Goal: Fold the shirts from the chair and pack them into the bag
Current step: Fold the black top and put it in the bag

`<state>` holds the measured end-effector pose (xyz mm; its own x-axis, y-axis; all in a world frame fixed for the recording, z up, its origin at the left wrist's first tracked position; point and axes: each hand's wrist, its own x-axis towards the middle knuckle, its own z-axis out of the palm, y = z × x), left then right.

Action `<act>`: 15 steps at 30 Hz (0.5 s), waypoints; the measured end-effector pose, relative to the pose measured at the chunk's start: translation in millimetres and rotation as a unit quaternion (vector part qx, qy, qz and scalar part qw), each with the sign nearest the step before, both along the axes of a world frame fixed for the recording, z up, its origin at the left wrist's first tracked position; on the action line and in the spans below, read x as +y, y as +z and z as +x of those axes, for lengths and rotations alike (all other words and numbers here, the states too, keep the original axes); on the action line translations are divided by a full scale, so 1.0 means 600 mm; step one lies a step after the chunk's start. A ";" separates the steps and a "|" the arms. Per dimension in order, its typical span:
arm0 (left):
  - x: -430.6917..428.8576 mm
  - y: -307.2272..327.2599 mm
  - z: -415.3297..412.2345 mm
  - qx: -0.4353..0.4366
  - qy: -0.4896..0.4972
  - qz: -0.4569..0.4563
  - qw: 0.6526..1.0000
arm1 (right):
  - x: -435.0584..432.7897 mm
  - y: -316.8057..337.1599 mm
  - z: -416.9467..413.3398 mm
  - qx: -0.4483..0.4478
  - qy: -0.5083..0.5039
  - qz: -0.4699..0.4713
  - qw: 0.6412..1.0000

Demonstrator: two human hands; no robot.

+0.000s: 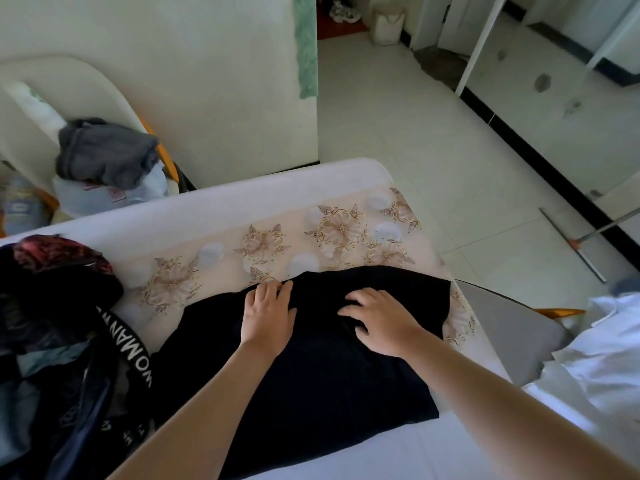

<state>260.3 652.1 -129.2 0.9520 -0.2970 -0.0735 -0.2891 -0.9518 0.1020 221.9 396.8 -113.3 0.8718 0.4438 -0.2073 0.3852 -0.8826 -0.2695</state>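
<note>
A black shirt (311, 382) lies flat on the bed (239, 197). The left hand (268, 315) and right hand (381, 320) press down on it, fingers spread out flat and holding nothing. The dark bag (69, 341) sits open just left of it. A white shirt (606, 358) lies on the chair (502, 323) to the right. Far back on the left is a pile of gray clothes (104, 150).

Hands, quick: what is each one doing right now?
Left hand: open, fingers flat on the black shirt.
Right hand: open, pressing the same shirt.
</note>
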 end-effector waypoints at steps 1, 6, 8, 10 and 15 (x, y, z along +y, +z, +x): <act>0.009 0.000 0.001 0.002 0.016 0.006 1.000 | 0.001 -0.003 0.003 -0.007 -0.022 0.020 1.000; 0.032 0.003 0.004 0.035 0.080 -0.033 0.996 | -0.006 0.004 0.007 0.031 -0.166 0.168 0.971; 0.036 0.004 0.001 0.048 0.071 -0.050 0.995 | -0.009 0.008 0.000 0.066 -0.077 0.070 0.992; 0.041 0.003 -0.002 0.050 0.051 -0.076 0.995 | -0.010 0.000 -0.008 0.048 -0.006 -0.020 0.999; 0.048 0.010 -0.005 0.009 0.029 -0.139 0.990 | -0.010 -0.030 -0.012 -0.029 -0.089 0.080 0.992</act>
